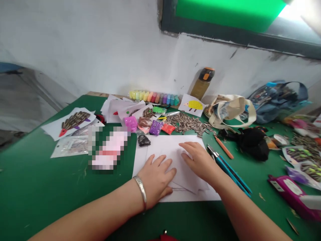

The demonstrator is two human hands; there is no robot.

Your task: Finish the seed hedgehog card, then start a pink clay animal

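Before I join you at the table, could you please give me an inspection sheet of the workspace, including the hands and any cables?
Surface: green table, with small scraps on it.
Job's things: white sheets, overlapping, beneath both hands.
Clutter: black packet on the sheets' far left corner; purple packet and loose striped seeds beyond; teal tools to the right.
Hands: left hand palm down on the sheets, fingers spread; right hand at the sheets' right side, fingers extended, contact unclear.
Cables: nothing seen.
Surroundings: pale wall behind; bottle near it.
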